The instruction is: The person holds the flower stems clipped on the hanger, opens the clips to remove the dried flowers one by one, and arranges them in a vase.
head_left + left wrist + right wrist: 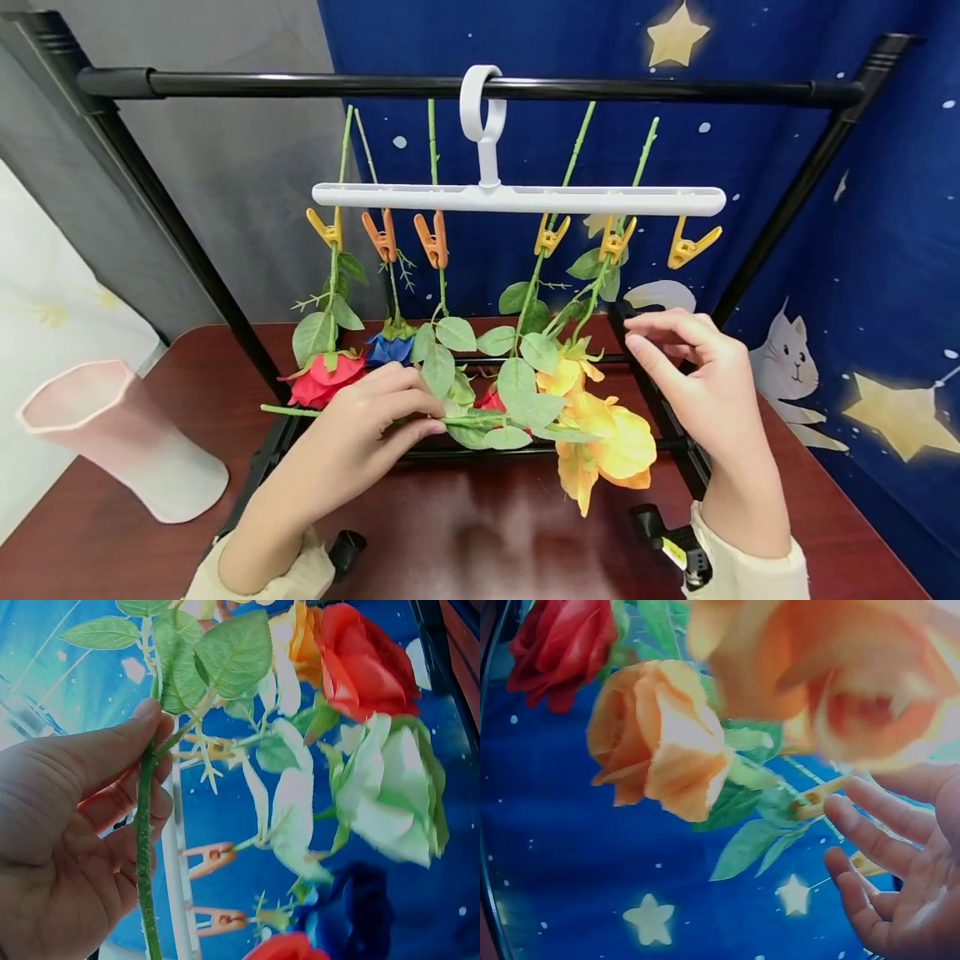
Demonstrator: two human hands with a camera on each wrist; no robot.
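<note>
Your pink vase [120, 442] lies tipped on the worktop [480, 542] at about 9 o'clock from your hands, its mouth facing up and to the left; you cannot see anything inside it. Your left hand [360, 433] pinches the green stem of an orange rose [607, 450] between thumb and fingers. The stem's long axis runs nearly level, cut end toward 9 o'clock and bloom toward 3 o'clock, drooping low in front of the rack. Your right hand [697, 375] holds nothing, its fingers loosely bent and hovering just right of the bloom, below the hanger's right end. The white hanger [517, 198] on the black rail [300, 84] carries six clips [432, 240]: five grip stems hanging bloom-down, and the far right one at 3 o'clock is free
</note>
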